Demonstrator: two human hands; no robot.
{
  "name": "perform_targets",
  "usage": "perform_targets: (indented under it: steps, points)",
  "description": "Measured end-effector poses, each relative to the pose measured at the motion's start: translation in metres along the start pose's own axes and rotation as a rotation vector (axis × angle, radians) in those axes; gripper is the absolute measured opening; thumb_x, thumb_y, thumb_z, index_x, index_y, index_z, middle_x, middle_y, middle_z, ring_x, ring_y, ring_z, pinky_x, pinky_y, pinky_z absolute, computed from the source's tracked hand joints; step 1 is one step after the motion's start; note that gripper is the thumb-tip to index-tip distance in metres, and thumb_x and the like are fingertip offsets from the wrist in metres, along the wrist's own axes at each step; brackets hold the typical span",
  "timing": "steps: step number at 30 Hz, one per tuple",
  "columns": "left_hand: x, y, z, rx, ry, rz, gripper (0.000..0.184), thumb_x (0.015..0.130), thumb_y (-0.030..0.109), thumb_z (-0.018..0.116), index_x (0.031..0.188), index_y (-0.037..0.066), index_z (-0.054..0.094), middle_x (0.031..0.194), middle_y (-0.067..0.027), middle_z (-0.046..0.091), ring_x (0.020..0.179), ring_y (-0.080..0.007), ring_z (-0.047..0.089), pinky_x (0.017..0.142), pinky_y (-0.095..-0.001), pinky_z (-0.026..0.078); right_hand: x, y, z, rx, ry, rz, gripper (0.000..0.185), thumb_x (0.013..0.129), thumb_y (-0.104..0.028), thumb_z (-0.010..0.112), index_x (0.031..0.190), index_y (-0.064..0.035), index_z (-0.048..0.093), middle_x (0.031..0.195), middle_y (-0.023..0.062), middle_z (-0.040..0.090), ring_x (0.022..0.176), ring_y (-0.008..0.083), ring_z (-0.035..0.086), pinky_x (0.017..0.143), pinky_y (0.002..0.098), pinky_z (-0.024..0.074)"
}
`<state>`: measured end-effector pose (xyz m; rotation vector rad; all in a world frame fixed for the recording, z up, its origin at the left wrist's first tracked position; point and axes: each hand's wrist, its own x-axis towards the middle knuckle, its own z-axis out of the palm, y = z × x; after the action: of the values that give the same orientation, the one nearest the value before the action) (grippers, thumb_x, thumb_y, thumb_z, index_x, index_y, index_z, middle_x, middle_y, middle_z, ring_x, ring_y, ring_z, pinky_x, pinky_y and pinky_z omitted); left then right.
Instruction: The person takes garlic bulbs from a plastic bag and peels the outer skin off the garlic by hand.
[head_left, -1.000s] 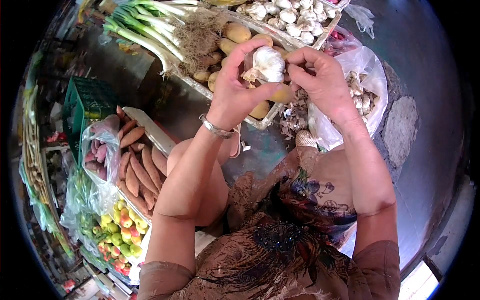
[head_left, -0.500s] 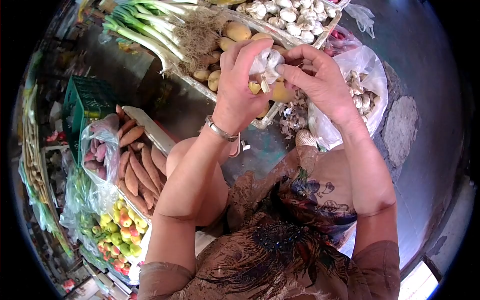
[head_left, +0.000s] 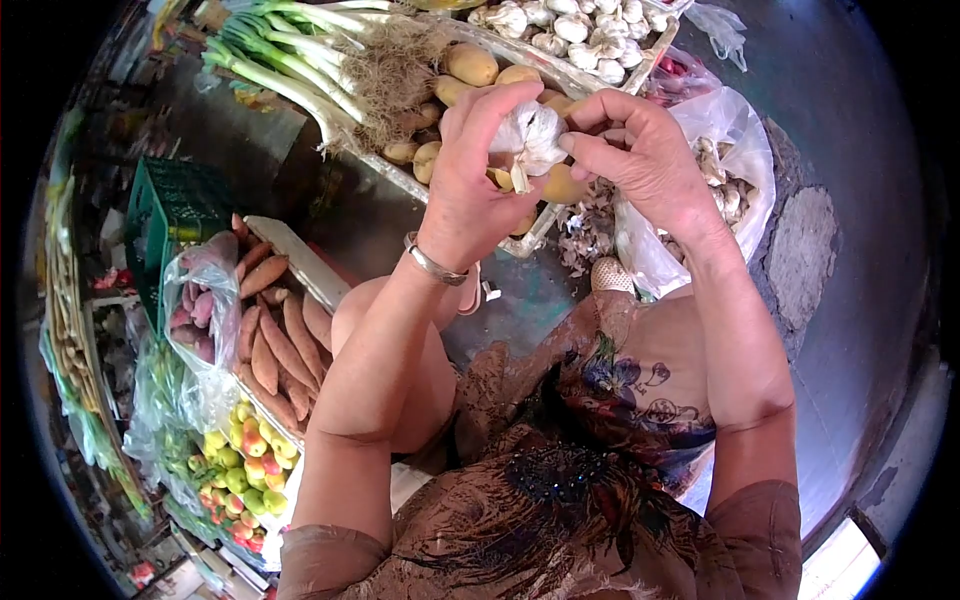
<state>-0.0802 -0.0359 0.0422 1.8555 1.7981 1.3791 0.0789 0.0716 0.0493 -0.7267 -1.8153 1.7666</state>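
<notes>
A white head of garlic (head_left: 536,135) with a stub of stem is held up in front of me. My left hand (head_left: 478,160) wraps its fingers and thumb around the garlic from the left. At the garlic's right side, the thumb and forefinger of my right hand (head_left: 640,150) are pinched together against its skin; whether a bit of peel is between them cannot be made out. Beneath the hands lie potatoes (head_left: 472,64) in a white crate and a pile of loose garlic peelings (head_left: 586,238) on the floor. A plastic bag of garlic (head_left: 738,190) stands by my right wrist.
Garlic heads (head_left: 590,30) fill a tray at the top. Leeks (head_left: 300,60) with roots lie across the potato crate. Sweet potatoes (head_left: 280,350), a green crate (head_left: 175,210) and fruit (head_left: 245,470) are on the left. A grey stone patch (head_left: 803,260) marks the floor at right.
The garlic has turned slightly in my left hand, showing more of its white side. My right fingers have shifted a little to the right along it.
</notes>
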Motion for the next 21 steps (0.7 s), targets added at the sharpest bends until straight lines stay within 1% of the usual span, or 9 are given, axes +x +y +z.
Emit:
perform_targets:
  steps: [6, 9, 10, 12, 13, 16, 18, 19, 21]
  points:
    - [-0.003, -0.005, 0.001, -0.267, -0.071, -0.147, 0.074, 0.069, -0.013, 0.072, 0.134, 0.010, 0.046, 0.119, -0.0035, 0.054, 0.113, -0.0140, 0.053, 0.095, -0.0272, 0.045, 0.001, -0.002, -0.002, 0.115, -0.021, 0.040, 0.009, 0.086, -0.010, 0.068, 0.087, -0.0025, 0.062, 0.078, -0.0011, 0.060, 0.069, 0.0061, 0.056, 0.065, 0.0220, 0.0480]
    - [-0.002, -0.010, 0.002, -0.408, -0.058, -0.197, 0.074, 0.069, -0.012, 0.072, 0.134, 0.010, 0.046, 0.122, -0.0031, 0.053, 0.112, -0.0135, 0.053, 0.095, -0.0272, 0.045, 0.000, -0.003, 0.003, 0.151, -0.018, 0.045, 0.012, 0.085, -0.012, 0.068, 0.087, -0.0025, 0.061, 0.077, -0.0006, 0.060, 0.068, 0.0058, 0.055, 0.064, 0.0217, 0.0473]
    - [-0.002, -0.010, 0.001, -0.408, -0.058, -0.198, 0.074, 0.069, -0.012, 0.072, 0.134, 0.010, 0.046, 0.122, -0.0031, 0.053, 0.112, -0.0135, 0.053, 0.095, -0.0272, 0.045, 0.000, -0.003, 0.006, 0.101, 0.008, 0.026, 0.013, 0.085, -0.013, 0.068, 0.087, -0.0025, 0.061, 0.076, -0.0008, 0.060, 0.067, 0.0055, 0.055, 0.063, 0.0211, 0.0465]
    - [-0.002, -0.007, 0.000, -0.072, -0.037, -0.059, 0.074, 0.070, -0.012, 0.072, 0.135, 0.010, 0.045, 0.123, -0.0023, 0.053, 0.111, -0.0127, 0.054, 0.094, -0.0274, 0.045, 0.000, -0.001, 0.006, 0.052, 0.035, 0.008, 0.013, 0.085, -0.014, 0.068, 0.086, -0.0024, 0.061, 0.075, -0.0010, 0.059, 0.066, 0.0051, 0.054, 0.063, 0.0204, 0.0458]
    - [-0.002, -0.008, 0.000, -0.073, -0.041, -0.059, 0.074, 0.070, -0.012, 0.072, 0.135, 0.010, 0.045, 0.123, -0.0023, 0.053, 0.111, -0.0127, 0.054, 0.094, -0.0274, 0.045, 0.000, 0.001, 0.005, 0.010, 0.014, 0.013, 0.013, 0.084, -0.014, 0.067, 0.087, -0.0024, 0.062, 0.074, -0.0014, 0.059, 0.066, 0.0048, 0.054, 0.062, 0.0197, 0.0448]
    - [-0.003, -0.010, 0.001, -0.190, -0.099, -0.094, 0.074, 0.071, -0.011, 0.072, 0.135, 0.010, 0.045, 0.119, -0.0012, 0.054, 0.109, -0.0122, 0.055, 0.093, -0.0273, 0.046, 0.002, 0.002, -0.002, 0.052, -0.038, 0.042, 0.012, 0.084, -0.014, 0.066, 0.088, -0.0026, 0.062, 0.074, -0.0016, 0.060, 0.065, 0.0043, 0.054, 0.061, 0.0188, 0.0434]
    - [-0.003, -0.008, 0.000, -0.473, -0.136, -0.173, 0.074, 0.070, -0.011, 0.072, 0.135, 0.011, 0.045, 0.117, -0.0004, 0.055, 0.107, -0.0114, 0.054, 0.093, -0.0268, 0.045, 0.002, 0.004, -0.003, 0.140, -0.065, 0.066, 0.012, 0.085, -0.013, 0.065, 0.089, -0.0027, 0.062, 0.073, -0.0015, 0.060, 0.066, 0.0042, 0.054, 0.061, 0.0186, 0.0429]
    - [-0.002, -0.008, -0.002, -0.473, -0.138, -0.173, 0.074, 0.070, -0.011, 0.072, 0.135, 0.011, 0.045, 0.117, -0.0004, 0.055, 0.107, -0.0114, 0.054, 0.093, -0.0268, 0.045, 0.003, 0.005, -0.004, 0.149, -0.082, 0.065, 0.012, 0.085, -0.013, 0.065, 0.089, -0.0028, 0.062, 0.074, -0.0015, 0.060, 0.066, 0.0041, 0.054, 0.060, 0.0185, 0.0427]
    - [-0.001, -0.006, -0.004, -0.687, -0.181, -0.254, 0.074, 0.070, -0.008, 0.074, 0.136, 0.010, 0.044, 0.113, -0.0003, 0.056, 0.102, -0.0107, 0.056, 0.090, -0.0263, 0.047, 0.002, 0.004, -0.003, 0.158, -0.100, 0.064, 0.012, 0.085, -0.014, 0.065, 0.089, -0.0030, 0.062, 0.074, -0.0014, 0.060, 0.066, 0.0040, 0.055, 0.059, 0.0183, 0.0425]
